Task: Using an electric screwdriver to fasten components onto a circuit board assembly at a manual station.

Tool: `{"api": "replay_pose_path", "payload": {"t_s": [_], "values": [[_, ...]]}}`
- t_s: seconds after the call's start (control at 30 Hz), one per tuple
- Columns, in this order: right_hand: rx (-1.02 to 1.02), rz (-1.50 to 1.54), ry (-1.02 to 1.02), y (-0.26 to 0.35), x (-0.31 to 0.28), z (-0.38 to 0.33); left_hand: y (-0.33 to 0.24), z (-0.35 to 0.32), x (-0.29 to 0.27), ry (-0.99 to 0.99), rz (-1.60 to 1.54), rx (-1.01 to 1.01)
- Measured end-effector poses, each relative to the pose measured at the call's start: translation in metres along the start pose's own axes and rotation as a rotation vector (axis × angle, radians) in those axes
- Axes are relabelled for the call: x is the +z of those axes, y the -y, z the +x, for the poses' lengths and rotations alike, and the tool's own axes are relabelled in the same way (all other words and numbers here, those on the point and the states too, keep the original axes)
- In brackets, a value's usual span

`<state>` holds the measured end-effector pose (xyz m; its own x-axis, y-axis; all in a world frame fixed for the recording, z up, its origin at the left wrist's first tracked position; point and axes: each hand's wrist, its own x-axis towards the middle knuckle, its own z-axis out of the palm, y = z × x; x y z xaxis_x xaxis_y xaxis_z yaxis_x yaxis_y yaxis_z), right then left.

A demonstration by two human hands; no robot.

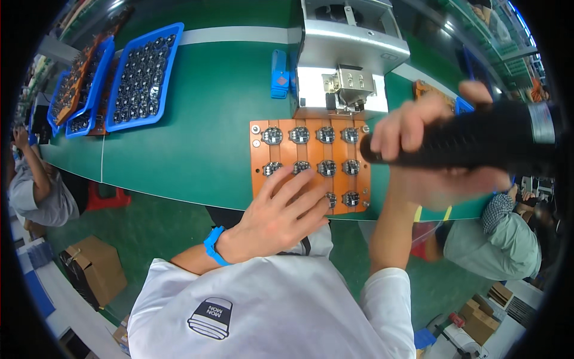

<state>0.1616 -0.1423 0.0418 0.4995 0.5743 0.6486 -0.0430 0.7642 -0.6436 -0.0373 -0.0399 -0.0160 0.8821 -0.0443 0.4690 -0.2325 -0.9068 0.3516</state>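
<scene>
An orange fixture plate (314,149) lies on the green bench, with several small round circuit boards (327,168) seated in rows. My left hand (281,209) rests over its lower left part, fingers spread, hiding some of the boards. A blue wristband (214,245) circles that wrist. My right hand (430,149), blurred by motion, is wrapped round a black cylinder that looks like an electric screwdriver (502,139). The tool is held almost level above the plate's right side, its narrower end toward the boards. No bit is visible at that end.
Behind the plate stands a silver metal machine (353,54), with a blue device (279,75) beside it. Blue trays (170,72) of round parts sit at the far left. Other people (45,185) sit at both sides. A cardboard box (98,269) stands on the floor.
</scene>
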Motion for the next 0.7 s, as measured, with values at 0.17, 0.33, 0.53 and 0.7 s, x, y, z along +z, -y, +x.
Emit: {"api": "replay_pose_path", "payload": {"t_s": [0.17, 0.33, 0.53, 0.7], "values": [[-0.032, -0.049, -0.022, 0.008, 0.011, -0.025, 0.003, -0.004, 0.002, 0.021, 0.031, 0.057], [-0.054, -0.05, -0.015, 0.01, -0.008, -0.01, 0.003, -0.002, 0.003, 0.057, 0.054, 0.067], [-0.078, -0.001, -0.088, -0.02, -0.015, -0.009, 0.003, 0.004, -0.005, -0.005, -0.104, -0.021], [-0.053, -0.033, -0.22, -0.02, -0.021, -0.017, 0.032, 0.037, -0.024, -0.069, -0.223, -0.086]]}}
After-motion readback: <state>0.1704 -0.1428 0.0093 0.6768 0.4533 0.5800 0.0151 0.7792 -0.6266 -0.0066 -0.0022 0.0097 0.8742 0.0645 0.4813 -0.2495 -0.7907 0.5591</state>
